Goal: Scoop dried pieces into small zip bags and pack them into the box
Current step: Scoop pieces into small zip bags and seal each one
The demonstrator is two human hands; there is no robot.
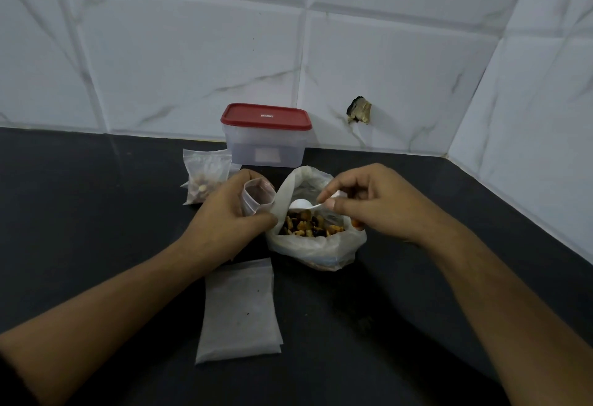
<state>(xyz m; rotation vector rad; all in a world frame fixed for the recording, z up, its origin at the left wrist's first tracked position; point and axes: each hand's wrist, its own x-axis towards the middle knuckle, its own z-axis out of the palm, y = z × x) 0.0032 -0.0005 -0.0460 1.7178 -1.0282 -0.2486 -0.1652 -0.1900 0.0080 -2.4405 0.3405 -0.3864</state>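
Left hand: we see our left hand (229, 205) curled round a small zip bag (256, 195), thumb and fingers holding its mouth open and upright, just left of the big bag.
Right hand: our right hand (369, 202) pinches the handle of a white spoon (301, 204) between thumb and forefinger, the bowl of the spoon hanging over the dried pieces.
Hands together or apart: we hold them near each other, not touching, with the big bag's rim between them.
Dried pieces: we find the dried pieces (309, 226), brown, orange and dark, heaped inside a large plastic bag (321, 248) that sits open at the middle of the counter.
Box: the box (266, 139), clear with a red lid on it, stands far behind the bags, against the wall.
Filled bag: a filled zip bag (205, 178) lies left of the box, behind our left hand.
Empty bags: a flat stack of empty zip bags (239, 309) lies near us, between our forearms.
Surface: we work on a dark counter (96, 213) below a white tiled wall (192, 52).
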